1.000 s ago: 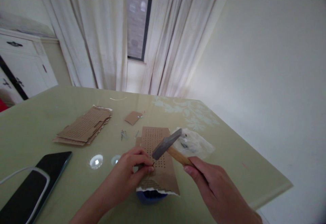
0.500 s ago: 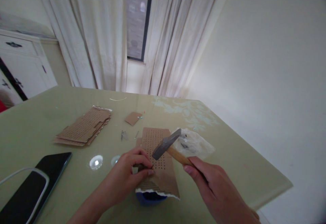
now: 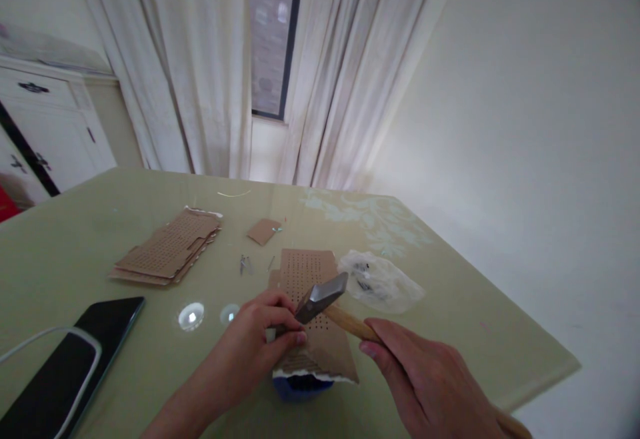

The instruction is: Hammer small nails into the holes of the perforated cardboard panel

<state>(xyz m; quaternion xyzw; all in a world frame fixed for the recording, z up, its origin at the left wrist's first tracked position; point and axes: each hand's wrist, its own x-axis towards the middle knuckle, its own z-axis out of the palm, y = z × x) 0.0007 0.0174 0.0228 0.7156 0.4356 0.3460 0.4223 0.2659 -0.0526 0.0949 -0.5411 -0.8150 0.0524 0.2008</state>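
Note:
My right hand (image 3: pixel 425 372) is wrapped round the wooden handle of a hammer (image 3: pixel 345 319). The hammer's metal head is low, right by the fingertips of my left hand (image 3: pixel 270 332). Those fingers are pinched together over a punched piece of cardboard (image 3: pixel 327 352), around what looks like a nail, mostly hidden by fingers and hammer head. Rows of small holes cover the cardboard's far part, and its near edge is torn. Beneath it sits a blue container (image 3: pixel 300 389), only its near side showing.
Several loose nails (image 3: pixel 245 265) lie beyond my left hand. A clear plastic bag (image 3: pixel 385 282) with dark bits lies right of the cardboard. At left are a stack of punched cardboard (image 3: pixel 167 246) and a dark tablet (image 3: pixel 75 359) with a white cable (image 3: pixel 90 339). A small cardboard piece (image 3: pixel 263 231) lies farther back.
The hammer head has come down toward my left fingertips. My left hand keeps its pinch over the cardboard. The whole view has shifted slightly.

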